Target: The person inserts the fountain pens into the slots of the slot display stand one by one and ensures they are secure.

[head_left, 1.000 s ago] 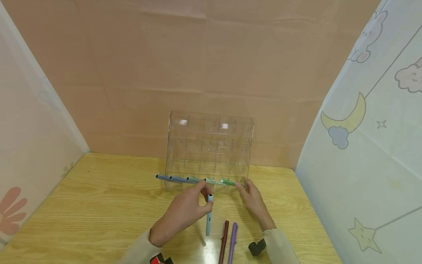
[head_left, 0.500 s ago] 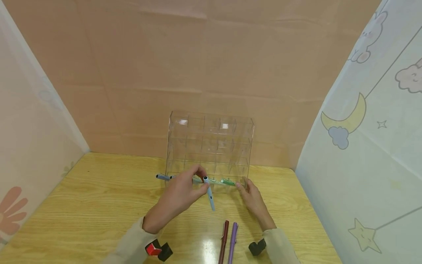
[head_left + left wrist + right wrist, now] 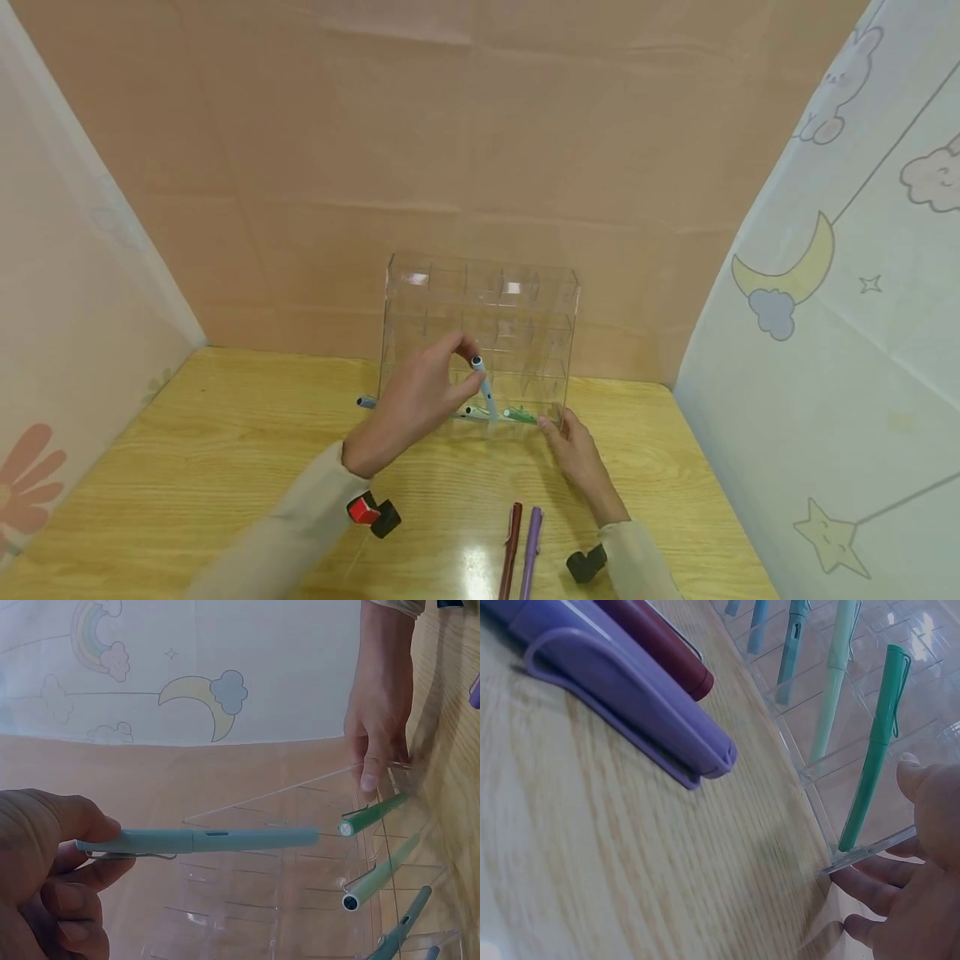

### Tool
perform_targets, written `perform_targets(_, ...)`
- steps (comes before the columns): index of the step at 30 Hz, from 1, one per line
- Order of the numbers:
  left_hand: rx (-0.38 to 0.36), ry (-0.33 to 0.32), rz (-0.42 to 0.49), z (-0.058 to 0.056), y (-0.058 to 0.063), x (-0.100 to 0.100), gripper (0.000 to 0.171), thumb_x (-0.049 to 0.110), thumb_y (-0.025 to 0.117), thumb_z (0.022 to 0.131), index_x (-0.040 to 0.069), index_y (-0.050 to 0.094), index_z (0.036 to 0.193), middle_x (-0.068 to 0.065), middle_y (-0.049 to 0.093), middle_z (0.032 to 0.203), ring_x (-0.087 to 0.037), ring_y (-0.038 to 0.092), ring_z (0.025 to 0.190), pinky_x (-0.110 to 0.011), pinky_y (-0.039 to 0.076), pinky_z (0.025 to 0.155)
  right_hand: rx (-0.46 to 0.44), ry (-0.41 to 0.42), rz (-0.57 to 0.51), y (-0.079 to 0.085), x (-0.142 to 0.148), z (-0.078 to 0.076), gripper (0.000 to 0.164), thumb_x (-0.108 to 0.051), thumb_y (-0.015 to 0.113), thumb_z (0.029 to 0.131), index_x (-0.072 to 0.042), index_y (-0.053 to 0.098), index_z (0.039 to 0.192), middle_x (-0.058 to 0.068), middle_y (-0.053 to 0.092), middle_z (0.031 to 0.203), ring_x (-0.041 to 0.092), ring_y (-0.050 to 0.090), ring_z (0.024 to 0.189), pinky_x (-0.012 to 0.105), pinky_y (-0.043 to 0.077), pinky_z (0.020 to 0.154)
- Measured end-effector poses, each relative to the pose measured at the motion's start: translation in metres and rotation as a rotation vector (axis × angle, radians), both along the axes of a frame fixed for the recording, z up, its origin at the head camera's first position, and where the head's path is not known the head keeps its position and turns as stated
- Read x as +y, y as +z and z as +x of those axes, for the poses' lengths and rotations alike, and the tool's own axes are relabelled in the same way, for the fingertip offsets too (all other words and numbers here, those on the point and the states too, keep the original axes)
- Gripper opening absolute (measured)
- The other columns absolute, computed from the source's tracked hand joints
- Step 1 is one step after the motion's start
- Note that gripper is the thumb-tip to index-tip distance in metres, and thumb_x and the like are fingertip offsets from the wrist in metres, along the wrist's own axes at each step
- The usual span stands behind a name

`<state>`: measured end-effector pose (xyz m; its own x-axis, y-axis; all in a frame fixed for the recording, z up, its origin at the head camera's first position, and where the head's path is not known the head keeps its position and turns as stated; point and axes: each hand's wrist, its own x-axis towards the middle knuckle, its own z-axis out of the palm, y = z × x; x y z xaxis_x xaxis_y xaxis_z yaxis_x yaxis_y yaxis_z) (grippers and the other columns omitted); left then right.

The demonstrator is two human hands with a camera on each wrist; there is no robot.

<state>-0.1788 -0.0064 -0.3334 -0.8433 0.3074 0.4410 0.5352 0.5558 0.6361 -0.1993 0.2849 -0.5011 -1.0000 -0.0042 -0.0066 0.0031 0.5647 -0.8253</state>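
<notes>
My left hand point(image 3: 420, 396) pinches a light blue pen point(image 3: 225, 840) at its clip end between thumb and fingers. The pen's free end points down over the front of the clear acrylic rack point(image 3: 483, 260), apart from the pens there in the left wrist view. My right hand point(image 3: 581, 462) grips the rack's lower right corner, thumb inside and fingers outside the side wall. In the bottom row lean a green pen point(image 3: 874, 750), a pale mint pen point(image 3: 832, 690), a teal pen point(image 3: 791, 660) and bluer ones, partly hidden by my left hand in the head view.
A dark red pen point(image 3: 512, 546) and a purple pen point(image 3: 531, 550) lie side by side on the wooden table point(image 3: 247, 467) in front of the rack. A tan backdrop point(image 3: 300, 167) rises behind; printed cloth point(image 3: 832, 400) stands at the right.
My left hand has lifted the light blue pen up and away from me, from above the table to the rack's front, tilting it. The right hand has stayed at the corner.
</notes>
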Motion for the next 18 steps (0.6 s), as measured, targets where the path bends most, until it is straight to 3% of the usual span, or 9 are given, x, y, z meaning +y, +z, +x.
perform_targets(18, 0.063, -0.048, -0.052, -0.034, 0.017, 0.022, 0.019, 0.02, 0.069, 0.104, 0.012, 0.064, 0.12, -0.006, 0.076, 0.119, -0.005, 0.029, 0.046, -0.018, 0.026, 0.045, 0.012, 0.036, -0.027, 0.001, 0.002, 0.002, 0.079, -0.05, 0.046, 0.113, 0.005, 0.024, 0.165, 0.031, 0.026, 0.172, 0.055, 0.03, 0.156, 0.069, 0.032, 0.124)
